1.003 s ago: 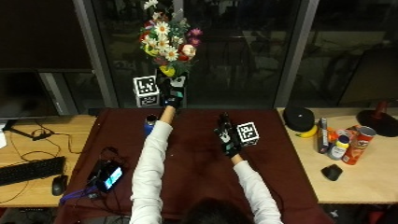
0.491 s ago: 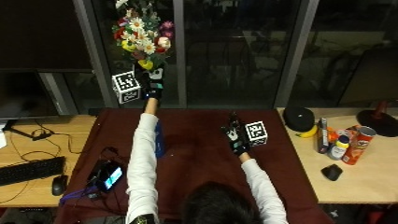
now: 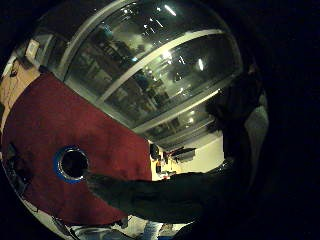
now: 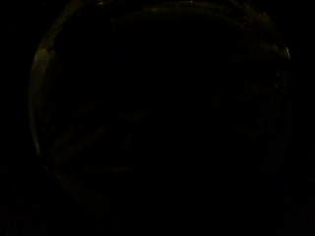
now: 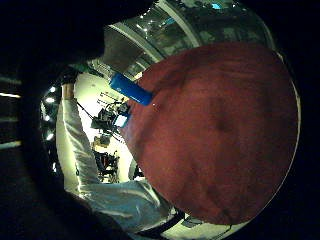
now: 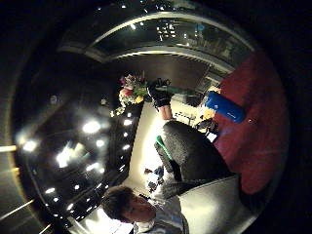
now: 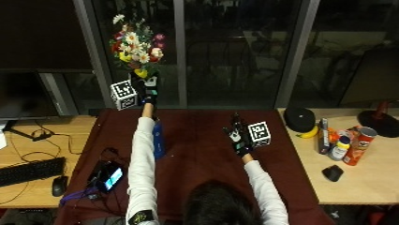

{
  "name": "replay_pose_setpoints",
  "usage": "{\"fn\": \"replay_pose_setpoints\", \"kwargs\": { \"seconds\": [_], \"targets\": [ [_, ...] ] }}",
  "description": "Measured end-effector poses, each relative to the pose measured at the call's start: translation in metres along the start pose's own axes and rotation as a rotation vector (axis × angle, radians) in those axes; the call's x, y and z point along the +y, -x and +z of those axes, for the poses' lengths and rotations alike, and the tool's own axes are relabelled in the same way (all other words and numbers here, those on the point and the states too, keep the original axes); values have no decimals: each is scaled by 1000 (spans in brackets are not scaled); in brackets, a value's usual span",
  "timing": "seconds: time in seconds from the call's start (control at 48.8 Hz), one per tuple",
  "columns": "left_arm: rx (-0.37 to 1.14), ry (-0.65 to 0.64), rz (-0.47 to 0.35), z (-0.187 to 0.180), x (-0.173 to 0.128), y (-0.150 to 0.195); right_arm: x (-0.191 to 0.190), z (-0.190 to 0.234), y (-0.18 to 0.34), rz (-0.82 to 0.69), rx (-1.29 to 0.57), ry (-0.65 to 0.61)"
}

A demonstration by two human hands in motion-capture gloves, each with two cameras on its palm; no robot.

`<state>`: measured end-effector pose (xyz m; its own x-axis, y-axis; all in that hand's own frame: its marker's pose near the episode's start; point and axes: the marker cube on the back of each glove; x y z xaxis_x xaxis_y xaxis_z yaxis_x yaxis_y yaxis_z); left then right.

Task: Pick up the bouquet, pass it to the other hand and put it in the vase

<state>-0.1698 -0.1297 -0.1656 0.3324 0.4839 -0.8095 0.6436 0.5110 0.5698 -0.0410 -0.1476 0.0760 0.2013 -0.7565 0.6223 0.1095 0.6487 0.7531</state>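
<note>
Keyboard point(image 7: 30, 171): black, on the wooden side bench at the far left, with a mouse point(image 7: 60, 185) just to its right.
Handheld device point(image 7: 109, 175): lit screen, lying on the left edge of the dark red bench point(image 7: 199, 154) among cables.
Left hand point(image 7: 148, 92): raised high on an outstretched arm, over the far left part of the bench; its fingers are curled round the stems of the bouquet.
Bouquet point(image 7: 135, 48): mixed white, yellow, red and pink flowers, held upright in the air above the left hand, in front of the dark window. Also seen in the right thumb side palm view point(image 6: 130, 91), clasped by the gloved hand.
Vase point(image 7: 158, 139): blue, standing on the red bench just right of the raised left forearm, partly hidden by the sleeve. The left little finger side palm view looks down into its open mouth point(image 3: 71, 163); it holds no flowers.
Right hand point(image 7: 237, 136): held over the middle of the bench, well apart from the bouquet and the vase; fingers straight and pointing away from the person, holding nothing.
Right side bench: wooden; carries a banana point(image 7: 310, 132), a black rounded object point(image 7: 299, 117), bottles and a red snack can point(image 7: 357, 145), and a second mouse point(image 7: 332, 173) nearer the person.
</note>
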Motion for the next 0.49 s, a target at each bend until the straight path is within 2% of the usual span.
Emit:
{"fn": "replay_pose_setpoints", "kwargs": {
  "seconds": [0.082,0.123,0.225,0.328,0.43,0.491],
  "targets": [
    [4,-1,-16,2,-1,9,11,2,1,200,-73,2],
    [3,-6,-28,2,-1,14,13,2,-2,243,-95,1],
    [-11,-9,-58,3,-3,32,9,-2,-18,108,-36,-5],
    [-26,2,-65,2,-3,49,20,0,-11,284,-95,-4],
    [-57,27,-104,-3,0,73,17,-4,-16,142,-30,0],
    [-91,123,-167,-9,9,100,23,-3,-12,247,-86,3]
  ]
}}
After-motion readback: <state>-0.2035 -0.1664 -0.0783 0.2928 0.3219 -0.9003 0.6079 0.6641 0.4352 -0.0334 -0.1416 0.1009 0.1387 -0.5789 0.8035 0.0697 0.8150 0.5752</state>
